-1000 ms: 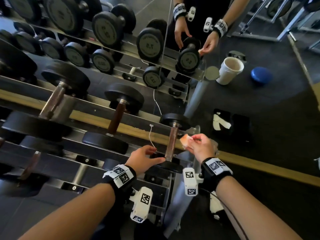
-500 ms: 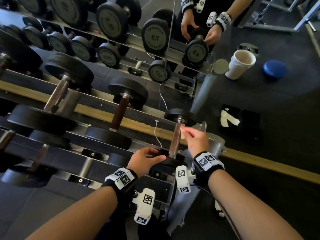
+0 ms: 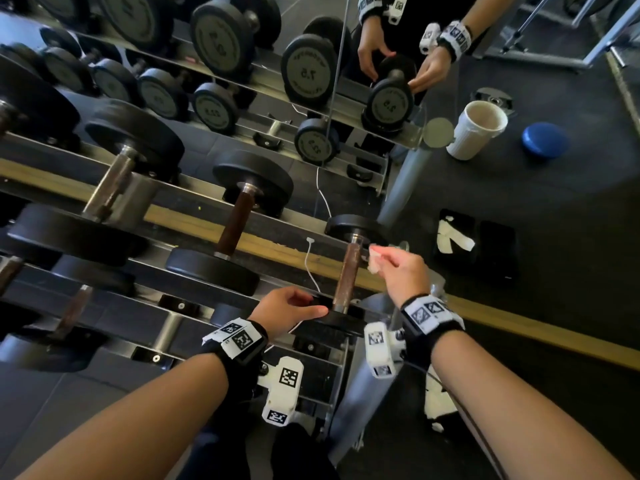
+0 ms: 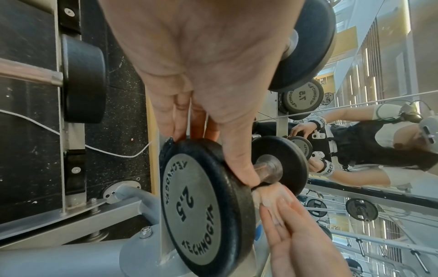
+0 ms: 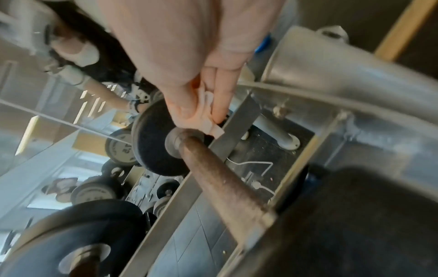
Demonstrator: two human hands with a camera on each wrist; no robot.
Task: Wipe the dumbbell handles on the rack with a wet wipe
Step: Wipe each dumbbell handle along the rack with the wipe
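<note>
The small 2.5 dumbbell lies at the right end of the rack, its rusty brown handle [image 3: 347, 275] [image 5: 220, 178] bare. My left hand [image 3: 313, 303] [image 4: 213, 150] grips the dumbbell's near black plate [image 3: 343, 320] [image 4: 201, 206], thumb on one side and fingers on the other. My right hand [image 3: 384, 259] [image 5: 201, 112] pinches a folded white wet wipe [image 3: 373, 261] [image 4: 272, 198] [image 5: 213, 129] between thumb and fingers. The wipe sits just right of the handle's far collar, next to the far plate [image 3: 356, 226]. Whether it touches the metal I cannot tell.
Larger dumbbells [image 3: 239, 220] fill the rack to the left, with more on the lower tier. A mirror behind doubles the rack and my hands. A thin white cable [image 3: 311, 268] hangs beside the handle. On the floor at right stand a white cup [image 3: 478, 133] and a blue disc [image 3: 545, 140].
My right hand brought the wipe from the right up to the handle's far end, and it now sits slightly right of it. The left hand has kept its hold on the near plate.
</note>
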